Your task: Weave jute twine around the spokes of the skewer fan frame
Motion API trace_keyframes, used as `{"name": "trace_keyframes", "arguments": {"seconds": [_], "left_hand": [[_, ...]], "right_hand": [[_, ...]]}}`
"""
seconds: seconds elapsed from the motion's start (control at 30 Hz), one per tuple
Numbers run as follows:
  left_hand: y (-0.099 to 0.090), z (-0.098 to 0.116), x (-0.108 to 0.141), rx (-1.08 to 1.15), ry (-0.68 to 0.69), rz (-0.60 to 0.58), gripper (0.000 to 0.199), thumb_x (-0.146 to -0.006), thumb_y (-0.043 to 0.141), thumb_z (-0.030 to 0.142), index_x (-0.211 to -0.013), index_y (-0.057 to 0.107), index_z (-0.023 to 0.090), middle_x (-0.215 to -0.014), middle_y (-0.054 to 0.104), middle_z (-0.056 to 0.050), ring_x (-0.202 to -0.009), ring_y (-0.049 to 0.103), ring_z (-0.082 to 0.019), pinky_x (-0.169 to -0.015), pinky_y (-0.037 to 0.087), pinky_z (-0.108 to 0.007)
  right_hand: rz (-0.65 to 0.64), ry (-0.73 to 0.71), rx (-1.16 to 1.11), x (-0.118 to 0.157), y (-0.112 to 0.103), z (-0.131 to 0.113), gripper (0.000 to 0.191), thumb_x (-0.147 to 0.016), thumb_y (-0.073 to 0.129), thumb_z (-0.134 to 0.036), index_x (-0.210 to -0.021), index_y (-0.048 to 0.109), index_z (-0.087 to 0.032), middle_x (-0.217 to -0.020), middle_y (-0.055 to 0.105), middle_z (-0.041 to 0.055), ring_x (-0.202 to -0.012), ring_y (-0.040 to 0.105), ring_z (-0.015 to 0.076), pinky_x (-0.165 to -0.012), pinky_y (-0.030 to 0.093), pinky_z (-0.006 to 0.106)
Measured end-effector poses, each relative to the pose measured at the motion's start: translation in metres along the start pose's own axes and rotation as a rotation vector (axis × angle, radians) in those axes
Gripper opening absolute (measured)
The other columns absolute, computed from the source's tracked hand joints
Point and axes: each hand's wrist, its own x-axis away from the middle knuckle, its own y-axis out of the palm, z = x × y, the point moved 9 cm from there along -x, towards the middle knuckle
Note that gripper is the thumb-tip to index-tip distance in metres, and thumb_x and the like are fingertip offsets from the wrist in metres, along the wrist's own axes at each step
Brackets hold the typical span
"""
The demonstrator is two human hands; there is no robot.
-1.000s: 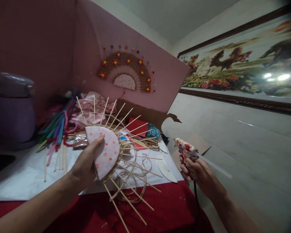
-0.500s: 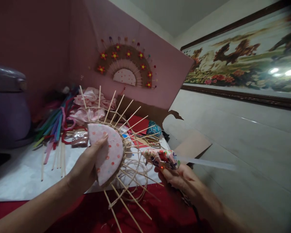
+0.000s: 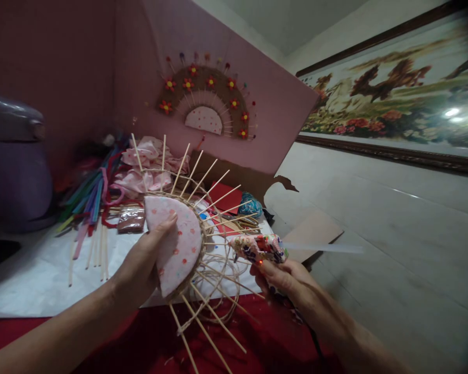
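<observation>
My left hand (image 3: 148, 254) grips a half-round panel (image 3: 179, 234) covered in pink floral fabric, thumb on its face. Thin wooden sticks (image 3: 214, 184) fan out from the panel's curved, twine-wrapped edge. Twine (image 3: 220, 311) also runs between the sticks and hangs in loose loops below them. In my right hand (image 3: 284, 280) is a hot glue gun (image 3: 259, 248) wrapped in patterned fabric, with a small red light glowing. A pale glue stick (image 3: 323, 248) juts from its back. The gun's nozzle points left, close to the sticks; whether it touches one I cannot tell.
Pipe cleaners (image 3: 88, 195), crumpled pink fabric (image 3: 148, 161), red paper (image 3: 226, 197) and blue yarn (image 3: 250, 204) lie on the white-covered table. A purple appliance (image 3: 15, 166) stands at left. Behind, a pink board (image 3: 265, 109) carries a decorated half-round fan (image 3: 205, 78).
The view has shifted slightly, so the background sits a little farther right. The glue stick shows a shorter length behind the gun. Both hands keep their holds.
</observation>
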Motion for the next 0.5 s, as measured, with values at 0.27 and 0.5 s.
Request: {"name": "trace_keyframes", "arguments": {"seconds": [0.27,0.5], "left_hand": [[-0.0048,-0.0001,-0.0022,-0.010,0.013,0.049,0.016,-0.077,0.057,0.025,-0.086,0.063,0.013,-0.073,0.070,-0.004,-0.057,0.064,-0.016,-0.051,0.055,-0.027],[0.0032,0.0011,0.0027,-0.008,-0.004,-0.029,0.021,-0.070,0.065,0.023,-0.088,0.061,0.013,-0.071,0.070,-0.005,-0.057,0.065,-0.016,-0.055,0.055,-0.027]], "right_hand": [[-0.013,-0.009,0.026,-0.0011,0.0017,-0.0022,0.044,-0.079,0.043,-0.059,-0.069,0.046,-0.017,-0.057,0.040,-0.0038,-0.049,0.033,0.0076,-0.045,0.026,0.021],[0.005,-0.010,0.033,0.0002,0.0009,-0.0046,0.043,-0.079,0.044,-0.058,-0.069,0.049,-0.016,-0.057,0.043,-0.0026,-0.050,0.035,0.0088,-0.046,0.027,0.021]]}}
